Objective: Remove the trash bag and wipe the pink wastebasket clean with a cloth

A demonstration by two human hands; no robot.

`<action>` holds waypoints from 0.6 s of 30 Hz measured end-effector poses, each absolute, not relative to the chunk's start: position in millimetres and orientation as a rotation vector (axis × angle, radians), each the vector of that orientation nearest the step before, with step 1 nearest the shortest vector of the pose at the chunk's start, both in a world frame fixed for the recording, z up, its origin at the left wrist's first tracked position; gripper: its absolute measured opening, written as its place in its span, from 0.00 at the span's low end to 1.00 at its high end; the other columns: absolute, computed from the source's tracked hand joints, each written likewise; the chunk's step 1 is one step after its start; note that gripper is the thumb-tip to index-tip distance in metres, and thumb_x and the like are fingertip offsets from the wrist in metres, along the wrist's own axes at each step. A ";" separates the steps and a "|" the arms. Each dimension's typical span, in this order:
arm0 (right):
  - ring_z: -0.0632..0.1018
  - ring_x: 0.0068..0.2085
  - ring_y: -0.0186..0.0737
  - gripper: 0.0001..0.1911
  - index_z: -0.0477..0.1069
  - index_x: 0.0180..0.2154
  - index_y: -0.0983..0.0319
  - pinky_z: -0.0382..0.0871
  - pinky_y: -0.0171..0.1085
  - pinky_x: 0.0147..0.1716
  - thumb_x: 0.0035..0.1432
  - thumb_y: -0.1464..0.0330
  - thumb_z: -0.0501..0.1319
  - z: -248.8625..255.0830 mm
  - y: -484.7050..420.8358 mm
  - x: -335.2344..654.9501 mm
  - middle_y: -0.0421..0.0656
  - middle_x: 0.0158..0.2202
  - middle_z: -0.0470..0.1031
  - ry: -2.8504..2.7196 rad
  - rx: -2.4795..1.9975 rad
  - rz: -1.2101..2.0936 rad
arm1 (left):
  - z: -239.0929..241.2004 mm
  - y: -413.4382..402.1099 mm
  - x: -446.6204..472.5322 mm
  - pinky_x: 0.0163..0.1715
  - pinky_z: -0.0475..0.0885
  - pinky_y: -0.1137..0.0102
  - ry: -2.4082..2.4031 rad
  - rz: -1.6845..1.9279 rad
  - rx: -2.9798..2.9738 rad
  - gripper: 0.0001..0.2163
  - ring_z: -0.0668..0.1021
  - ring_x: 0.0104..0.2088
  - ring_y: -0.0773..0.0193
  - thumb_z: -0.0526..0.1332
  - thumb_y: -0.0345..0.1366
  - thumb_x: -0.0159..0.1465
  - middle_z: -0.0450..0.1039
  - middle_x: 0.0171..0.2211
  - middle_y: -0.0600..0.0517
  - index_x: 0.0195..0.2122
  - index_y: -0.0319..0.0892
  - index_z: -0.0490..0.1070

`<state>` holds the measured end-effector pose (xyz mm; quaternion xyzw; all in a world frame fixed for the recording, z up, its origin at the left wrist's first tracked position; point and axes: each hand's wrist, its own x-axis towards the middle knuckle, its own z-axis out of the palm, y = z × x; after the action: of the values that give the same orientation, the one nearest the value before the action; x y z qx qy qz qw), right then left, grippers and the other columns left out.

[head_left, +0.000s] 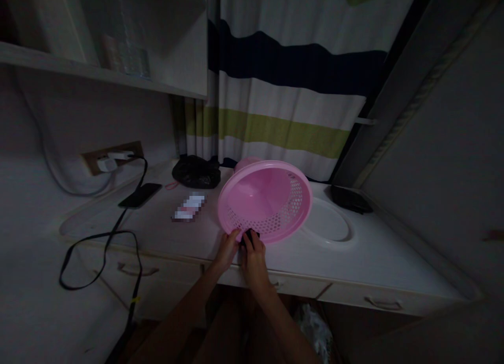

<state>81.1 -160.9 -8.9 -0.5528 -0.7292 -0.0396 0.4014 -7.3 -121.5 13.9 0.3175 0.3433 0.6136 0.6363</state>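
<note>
Dim room, white desk [165,230] against a striped curtain [283,91], low light, detail poor. Both hands meet at the desk's front edge. Left hand [227,248]: fingers curled narrow, pinching the lower rim of a pink perforated basket [268,198]. Right hand [254,259]: just beside the left and touching it, fingers closed around a small dark item [249,235] pressed at the same rim; too dark to tell what it is.

The basket stands tipped on its edge directly above the fingertips, open side facing the camera, and only the low rim touches the desk. Behind it, beyond the fingers, a second pink thing [246,163] peeks out. Right of the fingers lies a white round tray [331,222], partly under the basket, with a flat black object [350,198] further right by the wall.

Left of the fingers, near, is a small blurred packet [189,207]. Further left is a black phone [140,194] with a black cable [106,248] looping off the desk edge. A black bag [196,172] sits up-left of the fingers by the curtain. A wall socket strip [112,158] with white plugs is far left, a shelf [98,70] high above it. Drawer handle [132,271] sits below-left of the hands.
</note>
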 end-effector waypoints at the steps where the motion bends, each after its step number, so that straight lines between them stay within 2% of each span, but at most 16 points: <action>1: 0.62 0.55 0.49 0.21 0.62 0.52 0.65 0.62 0.52 0.48 0.56 0.74 0.47 -7.7 -161.3 83.1 0.56 0.54 0.60 -1.851 -1.399 -0.090 | 14.2 -121.3 -7.6 0.30 0.70 0.74 0.770 1.393 0.714 0.10 0.76 0.31 0.64 0.63 0.35 0.49 0.75 0.30 0.50 0.33 0.39 0.71; 5: 0.65 0.54 0.47 0.21 0.65 0.50 0.61 0.62 0.50 0.49 0.55 0.75 0.50 -5.2 -162.8 116.4 0.52 0.53 0.63 -1.831 -1.441 -0.109 | 14.0 -121.2 -7.3 0.36 0.72 0.67 0.741 1.337 0.688 0.16 0.76 0.37 0.60 0.63 0.38 0.49 0.75 0.37 0.47 0.38 0.39 0.69; 10: 0.66 0.54 0.44 0.19 0.69 0.47 0.61 0.60 0.48 0.52 0.53 0.76 0.52 -5.8 -160.1 163.6 0.49 0.52 0.66 -1.811 -1.526 -0.212 | 10.4 -121.8 -4.9 0.41 0.71 0.61 0.767 1.323 0.737 0.19 0.75 0.40 0.59 0.63 0.41 0.50 0.73 0.42 0.45 0.42 0.39 0.68; 15: 0.67 0.53 0.45 0.17 0.69 0.47 0.63 0.62 0.46 0.51 0.55 0.73 0.52 -1.1 -162.2 143.0 0.50 0.51 0.67 -1.826 -1.579 -0.181 | 7.5 -120.4 -4.1 0.38 0.72 0.62 0.805 1.314 0.781 0.19 0.76 0.38 0.58 0.64 0.39 0.48 0.74 0.39 0.44 0.40 0.36 0.70; 18: 0.68 0.52 0.44 0.18 0.66 0.49 0.62 0.66 0.43 0.48 0.57 0.70 0.51 3.8 -166.0 109.3 0.49 0.52 0.66 -1.825 -1.559 -0.086 | 7.2 -119.4 -4.3 0.32 0.72 0.69 0.815 1.316 0.788 0.15 0.76 0.32 0.62 0.63 0.37 0.48 0.76 0.33 0.47 0.36 0.35 0.71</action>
<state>109.3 -166.0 3.8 -0.6053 -0.7084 -0.0333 0.3616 -4.3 -119.4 7.2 0.3465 0.3581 0.5784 0.6459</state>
